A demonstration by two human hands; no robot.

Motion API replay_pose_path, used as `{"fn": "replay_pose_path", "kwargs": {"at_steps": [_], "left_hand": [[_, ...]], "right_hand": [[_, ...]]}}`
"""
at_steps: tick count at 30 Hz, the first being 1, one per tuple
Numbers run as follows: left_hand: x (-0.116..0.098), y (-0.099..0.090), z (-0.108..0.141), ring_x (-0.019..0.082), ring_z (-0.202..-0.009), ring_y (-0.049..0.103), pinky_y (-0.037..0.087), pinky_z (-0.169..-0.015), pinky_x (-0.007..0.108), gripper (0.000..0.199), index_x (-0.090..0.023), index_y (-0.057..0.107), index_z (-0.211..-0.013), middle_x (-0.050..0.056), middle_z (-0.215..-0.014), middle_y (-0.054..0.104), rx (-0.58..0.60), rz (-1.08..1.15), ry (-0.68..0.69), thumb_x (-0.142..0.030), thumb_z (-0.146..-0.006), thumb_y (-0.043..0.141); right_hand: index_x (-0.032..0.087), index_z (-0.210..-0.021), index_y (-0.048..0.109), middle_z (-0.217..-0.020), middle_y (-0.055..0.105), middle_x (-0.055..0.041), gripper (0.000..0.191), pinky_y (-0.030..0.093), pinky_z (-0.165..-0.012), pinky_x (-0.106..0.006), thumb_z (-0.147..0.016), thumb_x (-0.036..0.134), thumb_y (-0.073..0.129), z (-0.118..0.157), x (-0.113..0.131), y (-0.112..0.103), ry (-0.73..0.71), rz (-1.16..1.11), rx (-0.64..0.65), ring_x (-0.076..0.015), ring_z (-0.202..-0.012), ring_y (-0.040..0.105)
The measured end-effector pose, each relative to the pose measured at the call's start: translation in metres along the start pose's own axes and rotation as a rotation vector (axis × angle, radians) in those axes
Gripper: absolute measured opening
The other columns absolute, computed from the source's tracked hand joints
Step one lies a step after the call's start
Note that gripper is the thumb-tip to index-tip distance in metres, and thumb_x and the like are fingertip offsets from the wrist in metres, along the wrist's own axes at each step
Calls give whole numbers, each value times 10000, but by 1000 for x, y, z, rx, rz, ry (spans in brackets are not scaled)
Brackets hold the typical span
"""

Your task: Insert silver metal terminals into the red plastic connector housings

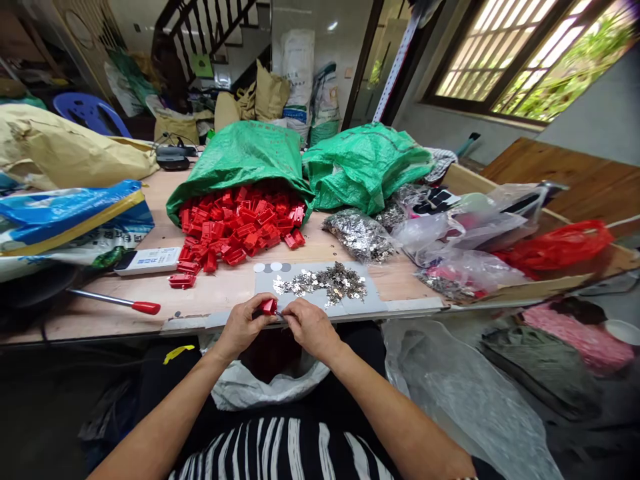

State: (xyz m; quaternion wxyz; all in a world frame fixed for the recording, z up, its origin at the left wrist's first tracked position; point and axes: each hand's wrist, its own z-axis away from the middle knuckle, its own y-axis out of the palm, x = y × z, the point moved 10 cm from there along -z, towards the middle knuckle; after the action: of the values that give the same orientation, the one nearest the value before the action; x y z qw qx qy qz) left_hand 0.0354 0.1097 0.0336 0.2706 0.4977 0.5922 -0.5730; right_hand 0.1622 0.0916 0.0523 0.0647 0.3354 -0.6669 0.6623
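Observation:
My left hand (243, 327) grips a small red plastic part (269, 307) above the table's front edge. My right hand (313, 328) meets it from the other side, its fingertips pinching a small silver metal piece (278, 315) against the red part. Just beyond my hands, a loose heap of silver metal pieces (320, 283) lies on a grey board (270, 278). Further back, a large pile of red plastic parts (235, 223) spills from the mouth of a green woven sack (240, 153).
A red-handled screwdriver (143, 303) and a white remote control (147, 261) lie on the wooden table (400, 280) to the left. A second green sack (365, 167), clear bags of metal pieces (359, 235) and a red plastic bag (555, 245) crowd the right side. A white bag (265, 390) sits on my lap.

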Motion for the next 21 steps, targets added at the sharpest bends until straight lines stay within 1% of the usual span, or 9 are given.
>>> {"fn": "replay_pose_path", "kwargs": {"at_steps": [4, 8, 11, 13, 16, 18, 21], "left_hand": [[2, 0, 1, 172, -844, 623, 465, -788, 278, 300, -232, 634, -1051, 8, -931, 685, -2, -18, -7, -257, -755, 676], [3, 1, 1, 165, -830, 609, 450, -782, 272, 278, -237, 635, -1036, -4, -908, 676, -9, -12, -17, -259, -761, 673], [2, 1, 1, 162, -830, 606, 446, -782, 268, 272, -240, 635, -1031, -11, -900, 672, -11, -2, -16, -253, -762, 671], [2, 1, 1, 164, -846, 609, 448, -795, 271, 277, -240, 630, -1040, -8, -919, 673, -9, 6, -11, -254, -766, 666], [2, 1, 2, 169, -864, 615, 453, -810, 280, 299, -235, 619, -1059, 3, -951, 675, -8, 19, -11, -252, -764, 667], [3, 1, 2, 173, -873, 616, 454, -817, 286, 310, -231, 618, -1061, 11, -963, 675, -12, 33, -14, -249, -757, 673], [4, 1, 3, 178, -889, 617, 456, -832, 291, 301, -224, 623, -1047, 23, -978, 675, -15, 71, -19, -251, -751, 676]], "right_hand": [[192, -916, 648, -902, 632, -41, 112, 448, -781, -256, -882, 162, 545, -1, 0, 2, 1, -7, 6, -160, -856, 605], [196, -924, 629, -920, 621, -43, 123, 439, -725, -253, -889, 159, 517, 0, 4, 6, 32, 54, -13, -164, -826, 599], [200, -926, 626, -924, 621, -41, 122, 429, -709, -252, -886, 159, 519, 0, 5, 7, 42, 47, -25, -163, -819, 597], [198, -907, 635, -906, 628, -37, 111, 427, -728, -253, -880, 162, 533, -2, 3, 5, 29, -13, -23, -161, -827, 595], [200, -889, 646, -866, 639, -25, 100, 428, -747, -256, -872, 171, 552, -5, -1, 0, 3, -162, -7, -155, -826, 589], [203, -930, 645, -889, 640, -27, 125, 432, -761, -262, -881, 173, 534, -5, -5, -6, 4, -241, -17, -154, -839, 583], [206, -1002, 627, -945, 625, -42, 169, 434, -799, -281, -909, 183, 487, -1, -6, -12, -8, -287, -31, -159, -884, 575]]}}
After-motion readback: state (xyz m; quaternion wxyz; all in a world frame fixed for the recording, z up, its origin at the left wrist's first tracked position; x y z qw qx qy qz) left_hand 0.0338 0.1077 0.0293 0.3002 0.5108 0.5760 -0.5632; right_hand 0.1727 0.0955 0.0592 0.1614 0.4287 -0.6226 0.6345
